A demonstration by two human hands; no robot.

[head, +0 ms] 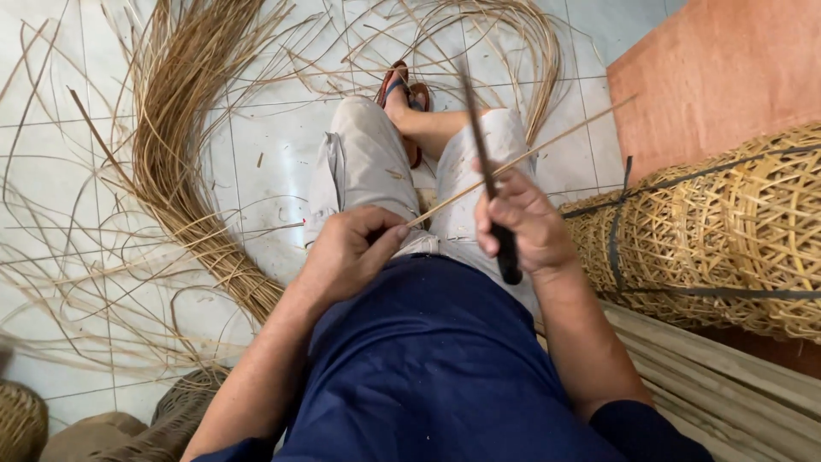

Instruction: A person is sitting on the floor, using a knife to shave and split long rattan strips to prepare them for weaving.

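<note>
I sit above a white tiled floor and look down at my lap. My left hand (346,252) pinches the near end of a thin pale rattan strip (522,158) that runs up and to the right across my knees. My right hand (526,224) is closed on the dark handle of a long thin knife (481,145), its blade pointing away from me and crossing the strip just above my fingers. Both hands hover over my light trousers (368,162).
A thick curved bundle of rattan strands (184,128) spreads over the floor at left. Bound stacks of woven rattan baskets (727,231) lie at right beside an orange board (718,68). Wooden slats (727,376) lie at lower right. A woven item (21,419) sits at lower left.
</note>
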